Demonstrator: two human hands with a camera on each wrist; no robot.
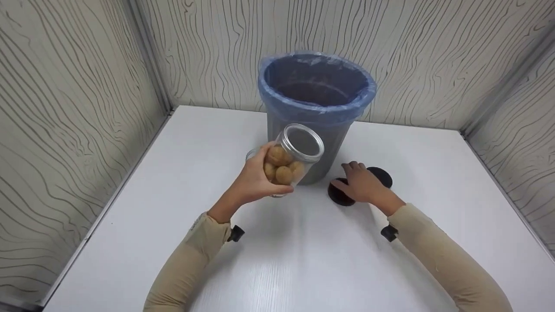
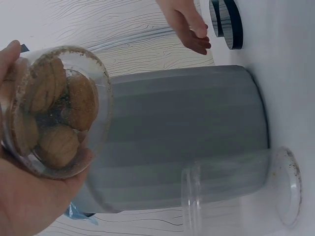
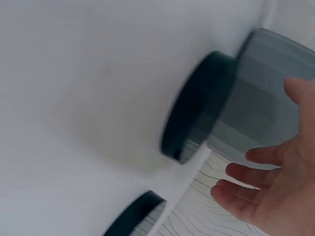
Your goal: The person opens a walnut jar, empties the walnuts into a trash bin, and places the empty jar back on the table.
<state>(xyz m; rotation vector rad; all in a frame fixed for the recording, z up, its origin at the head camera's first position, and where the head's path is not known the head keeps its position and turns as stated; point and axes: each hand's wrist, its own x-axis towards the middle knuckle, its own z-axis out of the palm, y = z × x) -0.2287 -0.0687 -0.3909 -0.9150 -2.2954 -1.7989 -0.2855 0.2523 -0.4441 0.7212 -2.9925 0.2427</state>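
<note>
Left hand point(image 1: 253, 182) is grasping the walnut jar point(image 1: 289, 159), tilting its mouth binward; right hand point(image 1: 362, 184), released, is hovering over black lids point(image 1: 340, 197).

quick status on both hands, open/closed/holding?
Left hand: closed around an open clear jar of brown round pieces, tilted toward the bin.
Right hand: open, fingers relaxed, over two black lids on the table; holding nothing.

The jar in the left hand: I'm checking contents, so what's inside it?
The jar holds several round brown pieces. Those behind the left hand are hidden.
</note>
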